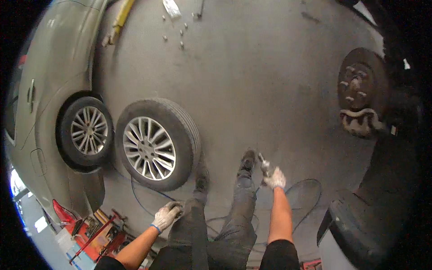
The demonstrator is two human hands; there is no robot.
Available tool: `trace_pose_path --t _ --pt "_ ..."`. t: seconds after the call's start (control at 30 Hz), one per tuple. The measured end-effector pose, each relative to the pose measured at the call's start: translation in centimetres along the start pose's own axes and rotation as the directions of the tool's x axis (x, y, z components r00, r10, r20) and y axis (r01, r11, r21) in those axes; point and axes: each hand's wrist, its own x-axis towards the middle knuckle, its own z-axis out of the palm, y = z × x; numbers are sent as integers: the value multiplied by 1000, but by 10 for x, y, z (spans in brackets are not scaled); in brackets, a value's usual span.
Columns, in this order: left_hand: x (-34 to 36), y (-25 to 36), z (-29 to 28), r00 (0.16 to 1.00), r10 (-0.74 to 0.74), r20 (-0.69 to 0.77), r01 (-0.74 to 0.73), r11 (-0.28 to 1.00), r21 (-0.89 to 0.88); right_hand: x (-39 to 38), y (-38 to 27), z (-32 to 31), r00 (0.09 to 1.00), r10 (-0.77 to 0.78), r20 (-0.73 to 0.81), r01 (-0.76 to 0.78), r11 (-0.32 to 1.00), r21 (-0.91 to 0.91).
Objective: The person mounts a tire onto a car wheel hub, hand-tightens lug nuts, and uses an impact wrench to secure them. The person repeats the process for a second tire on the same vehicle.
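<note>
In a whitish work glove, my right hand (276,178) is closed around the grip of an air impact wrench (265,165), its nose pointing forward and a little left. My left hand (166,216), gloved too, hangs beside my left leg with its fingers loosely bent and nothing visible in them. A loose car wheel (150,147) with a silver multi-spoke rim stands upright just ahead of that hand. To the right, a bare wheel hub with a rusty brake disc (362,101) shows its studs, with the brake caliper (358,122) on its near side.
A greenish-grey car (49,76) with its rear wheel (89,130) fills the left. Several lug nuts (182,45) lie on the far floor near a clear plastic bag (172,8) and a yellow lift arm (121,18). Air hose (310,181) loops around my feet. A red tool cart (92,240) stands lower left.
</note>
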Motion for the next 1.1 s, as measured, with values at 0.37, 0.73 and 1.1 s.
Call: trace_pose_path --t 0.37,0.73,1.1 --pt "35 31 45 938 -346 -2 343 932 -114 196 20 38 974 -22 228 8 998 59" --pt "32 49 29 961 -275 -40 277 939 203 245 47 46 963 63 261 -45 996 -74" --pt "14 -41 -49 943 -330 -51 330 944 0 41 -141 54 930 -306 204 271 946 180"
